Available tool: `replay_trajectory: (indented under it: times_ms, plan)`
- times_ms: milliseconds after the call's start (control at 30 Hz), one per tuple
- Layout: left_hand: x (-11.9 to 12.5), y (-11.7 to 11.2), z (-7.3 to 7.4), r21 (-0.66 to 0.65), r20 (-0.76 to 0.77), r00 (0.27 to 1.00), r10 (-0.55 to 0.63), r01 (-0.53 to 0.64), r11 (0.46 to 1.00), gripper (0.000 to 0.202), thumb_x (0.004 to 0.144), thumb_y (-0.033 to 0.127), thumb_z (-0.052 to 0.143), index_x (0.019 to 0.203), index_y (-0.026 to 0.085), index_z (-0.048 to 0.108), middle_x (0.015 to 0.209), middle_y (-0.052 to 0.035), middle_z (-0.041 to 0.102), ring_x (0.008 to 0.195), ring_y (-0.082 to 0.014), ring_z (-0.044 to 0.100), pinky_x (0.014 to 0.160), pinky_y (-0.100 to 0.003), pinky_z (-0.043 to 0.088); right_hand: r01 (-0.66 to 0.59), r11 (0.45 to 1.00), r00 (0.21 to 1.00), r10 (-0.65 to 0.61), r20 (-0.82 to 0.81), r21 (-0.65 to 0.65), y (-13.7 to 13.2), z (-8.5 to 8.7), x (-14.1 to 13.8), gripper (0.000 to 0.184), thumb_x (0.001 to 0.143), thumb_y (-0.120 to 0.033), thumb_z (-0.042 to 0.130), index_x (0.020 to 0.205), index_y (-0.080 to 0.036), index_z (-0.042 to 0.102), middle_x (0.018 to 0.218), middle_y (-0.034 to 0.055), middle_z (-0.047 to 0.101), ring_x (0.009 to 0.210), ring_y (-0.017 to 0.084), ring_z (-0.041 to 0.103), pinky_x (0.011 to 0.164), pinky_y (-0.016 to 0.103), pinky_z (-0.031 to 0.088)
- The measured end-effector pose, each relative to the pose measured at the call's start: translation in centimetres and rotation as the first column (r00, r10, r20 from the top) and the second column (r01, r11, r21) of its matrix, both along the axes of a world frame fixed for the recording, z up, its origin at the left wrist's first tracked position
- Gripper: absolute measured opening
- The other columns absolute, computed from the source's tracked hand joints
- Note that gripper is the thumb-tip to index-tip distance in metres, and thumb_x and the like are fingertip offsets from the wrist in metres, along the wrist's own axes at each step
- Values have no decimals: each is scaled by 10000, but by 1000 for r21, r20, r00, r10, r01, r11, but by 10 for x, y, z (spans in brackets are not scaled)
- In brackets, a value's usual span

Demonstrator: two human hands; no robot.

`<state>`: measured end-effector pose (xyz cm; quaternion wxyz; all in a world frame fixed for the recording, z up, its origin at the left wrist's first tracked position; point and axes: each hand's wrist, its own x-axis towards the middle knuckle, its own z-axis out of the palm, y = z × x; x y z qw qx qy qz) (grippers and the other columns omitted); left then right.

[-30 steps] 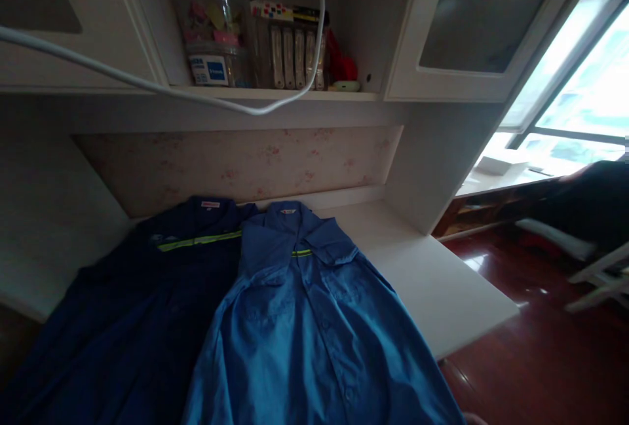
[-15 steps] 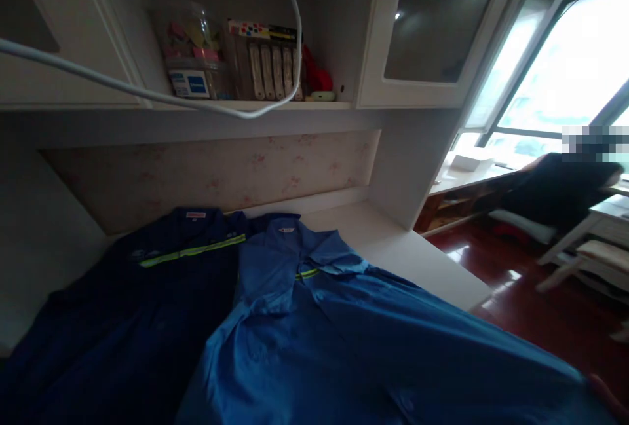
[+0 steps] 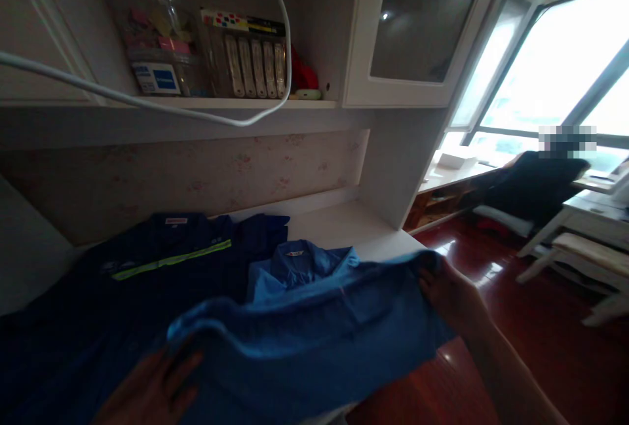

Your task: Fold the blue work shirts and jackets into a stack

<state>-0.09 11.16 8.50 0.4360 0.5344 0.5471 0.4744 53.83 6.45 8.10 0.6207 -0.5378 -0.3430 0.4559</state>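
Note:
A light blue shirt (image 3: 314, 320) lies on the white desk (image 3: 344, 225), its lower part lifted and folded up toward the collar. My right hand (image 3: 449, 294) grips the shirt's right edge with closed fingers. My left hand (image 3: 152, 389) holds the shirt's left edge near the bottom of the view, fingers curled on the cloth. A dark navy shirt (image 3: 132, 287) with a yellow-green reflective stripe lies flat to the left, partly under the light blue one.
A shelf (image 3: 206, 103) above the desk holds a clear jar, a rack of white items and a red object. A white cable (image 3: 147, 101) hangs across the view. A cabinet door (image 3: 417, 25), a window, a dark chair (image 3: 535, 189) and red floor lie to the right.
Both hands have come into view and lifted the light blue shirt's lower part up toward its collar. The camera has turned slightly to the right.

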Motion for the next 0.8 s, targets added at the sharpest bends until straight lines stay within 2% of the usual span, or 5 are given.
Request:
replay_trajectory:
  times_ms: [100,233,433,567,800]
  plan:
    - [21,56,4,-102,151,987,-51,67,993,599,892,457,553,1447,266,430,1455,-120,542,1202,-315,618,954,-516,551,91,996,980,-87,178,-16,84,-6,-18,540,975,-552,381,1419,-247,427,1412,117,547,1171,266,612,959,446,525]
    - [56,97,-30,60,-301,951,72,-56,997,782,854,559,570,1487,138,388,1463,-195,514,1297,-342,544,1091,-520,444,132,985,720,-17,693,-113,133,-34,-70,631,940,-485,467,1477,-155,420,1483,174,483,1307,333,497,1124,545,335]
    - [99,80,-97,218,-879,477,15,373,902,518,958,483,419,1415,269,540,1513,-84,500,1395,-327,443,1165,-645,263,35,917,196,384,902,-398,125,-102,-115,548,1000,-581,303,1489,-370,431,1618,50,321,1491,357,204,1034,811,-111]
    - [122,87,-110,95,-953,298,-50,450,888,546,962,503,416,1449,271,502,1553,-92,434,1447,-355,355,1163,-684,197,118,890,140,425,895,-441,136,-117,-87,584,1002,-613,220,1534,-397,326,1650,21,235,1511,360,132,998,852,-89]
    - [182,152,-121,92,-951,302,-72,497,863,575,976,555,358,1436,252,526,1558,-140,422,1444,-349,366,1178,-608,250,219,834,94,498,862,-506,187,-119,-11,585,1001,-607,175,1551,-424,257,1665,-13,177,1518,350,103,1014,858,-19]
